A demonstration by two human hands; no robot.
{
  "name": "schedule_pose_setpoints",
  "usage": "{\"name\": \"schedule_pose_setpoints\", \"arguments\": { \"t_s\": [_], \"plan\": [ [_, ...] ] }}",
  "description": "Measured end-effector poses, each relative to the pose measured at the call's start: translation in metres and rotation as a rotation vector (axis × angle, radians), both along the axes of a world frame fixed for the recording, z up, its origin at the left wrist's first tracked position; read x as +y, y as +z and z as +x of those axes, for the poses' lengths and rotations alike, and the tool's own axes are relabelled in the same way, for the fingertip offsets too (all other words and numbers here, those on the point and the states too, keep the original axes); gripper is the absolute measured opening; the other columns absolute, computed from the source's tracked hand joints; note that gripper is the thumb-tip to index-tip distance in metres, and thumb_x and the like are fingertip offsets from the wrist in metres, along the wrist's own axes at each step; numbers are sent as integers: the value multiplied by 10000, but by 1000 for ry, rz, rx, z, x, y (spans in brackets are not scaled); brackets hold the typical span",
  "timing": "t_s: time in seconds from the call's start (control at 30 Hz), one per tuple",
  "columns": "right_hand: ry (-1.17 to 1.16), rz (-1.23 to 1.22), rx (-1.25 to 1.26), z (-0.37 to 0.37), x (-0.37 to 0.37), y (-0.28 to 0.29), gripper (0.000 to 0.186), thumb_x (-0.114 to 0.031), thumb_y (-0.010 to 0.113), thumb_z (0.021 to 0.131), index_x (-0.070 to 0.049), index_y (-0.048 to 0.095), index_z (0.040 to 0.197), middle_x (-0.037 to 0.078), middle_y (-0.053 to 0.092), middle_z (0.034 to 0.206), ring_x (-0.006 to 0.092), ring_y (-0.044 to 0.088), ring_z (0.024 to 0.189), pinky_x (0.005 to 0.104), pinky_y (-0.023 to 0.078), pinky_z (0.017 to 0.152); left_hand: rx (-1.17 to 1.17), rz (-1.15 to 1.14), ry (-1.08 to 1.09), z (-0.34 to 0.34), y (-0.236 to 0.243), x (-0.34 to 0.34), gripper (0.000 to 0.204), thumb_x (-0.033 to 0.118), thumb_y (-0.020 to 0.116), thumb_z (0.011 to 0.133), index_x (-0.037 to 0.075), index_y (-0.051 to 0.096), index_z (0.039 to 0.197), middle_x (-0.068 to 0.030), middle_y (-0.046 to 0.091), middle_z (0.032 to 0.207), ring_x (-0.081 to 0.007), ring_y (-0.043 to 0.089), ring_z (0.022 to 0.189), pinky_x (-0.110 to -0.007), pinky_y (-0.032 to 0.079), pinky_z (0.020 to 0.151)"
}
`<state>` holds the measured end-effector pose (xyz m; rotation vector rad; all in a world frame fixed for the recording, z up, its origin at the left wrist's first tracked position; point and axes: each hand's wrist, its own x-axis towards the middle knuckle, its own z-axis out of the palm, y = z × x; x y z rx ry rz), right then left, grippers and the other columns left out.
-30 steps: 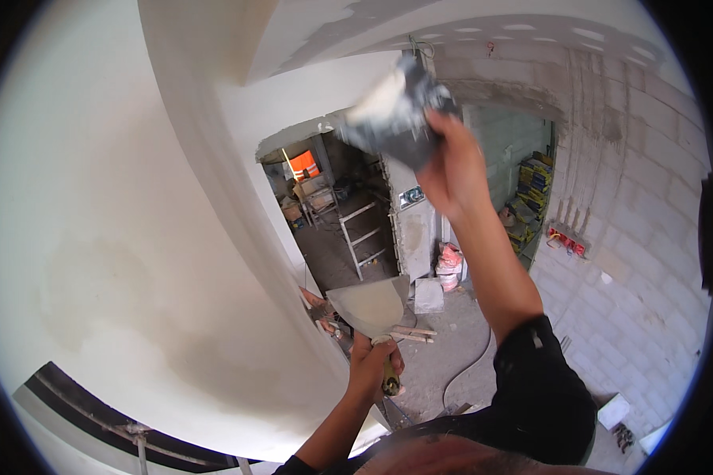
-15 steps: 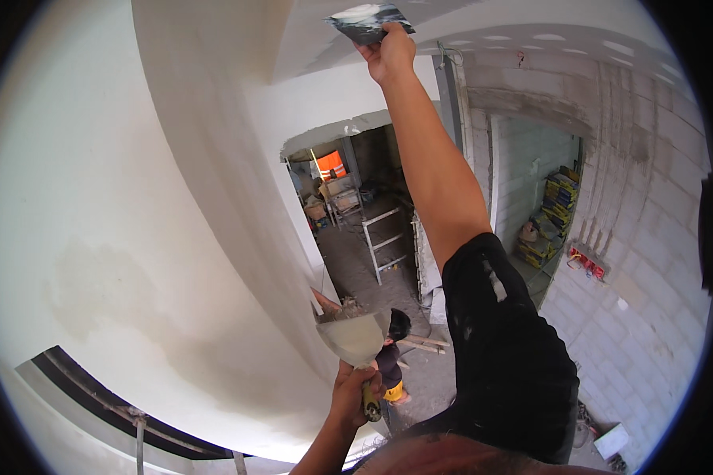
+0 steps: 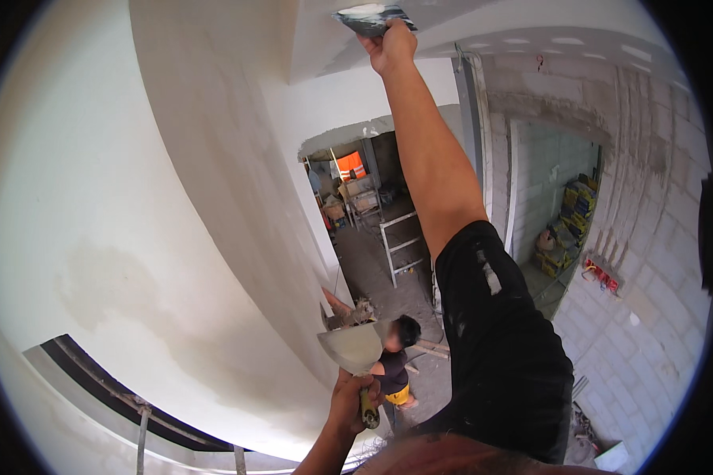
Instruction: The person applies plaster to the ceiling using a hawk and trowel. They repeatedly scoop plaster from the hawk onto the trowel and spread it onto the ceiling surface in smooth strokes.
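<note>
Head camera: the right hand [image 3: 390, 49] pinches a flat, dark blade [image 3: 376, 19] smeared with white paste, raised at the pale ceiling [image 3: 483, 17]; the left hand [image 3: 345, 402] wraps the handle of a broad, fan-shaped metal putty knife [image 3: 353, 350], blade upward, well below.

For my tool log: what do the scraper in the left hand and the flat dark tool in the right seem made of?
Scraper: probably a thin metal blade, matte under pale residue; smeared handle, material unclear.
Flat dark tool: smooth-looking thin plate, metal or plastic; white smears leave it open.
</note>
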<state>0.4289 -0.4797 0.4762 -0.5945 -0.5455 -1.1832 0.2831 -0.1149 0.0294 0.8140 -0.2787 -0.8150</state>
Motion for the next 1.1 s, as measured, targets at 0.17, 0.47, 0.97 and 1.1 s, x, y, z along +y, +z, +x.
{"name": "schedule_pose_setpoints", "arguments": {
  "t_s": [0.17,0.47,0.97,1.1],
  "plan": [
    [39,2,27,-4,3,13,348,-144,419,996,39,442,1291,195,566,1213,323,639,1021,483,601,845,6,-25,-23,0,-1,0,489,-36,448,901,152,404,1351,-24,516,1155,-123,450,620,-292,414,531],
    [10,-65,139,-27,10,18,273,-158,424,1019,3,457,1238,160,549,1231,318,597,1055,518,532,946,-9,-32,-76,-6,-6,-1,442,-24,462,901,149,423,1306,-35,519,1050,-127,462,624,-295,419,532],
    [-134,-195,98,-113,41,19,328,-192,431,1001,41,472,1228,193,614,1122,302,697,941,387,565,773,9,-80,-174,-23,-4,-1,447,-28,497,898,151,456,1306,-37,528,888,-135,498,630,-299,441,533],
    [-187,-214,74,-139,44,17,322,-190,433,1000,46,472,1216,196,613,1121,301,698,962,384,564,764,3,-71,-232,-25,-8,-2,471,-39,470,891,130,409,1326,-59,536,1148,-131,468,630,-302,427,520]
  ]
}}
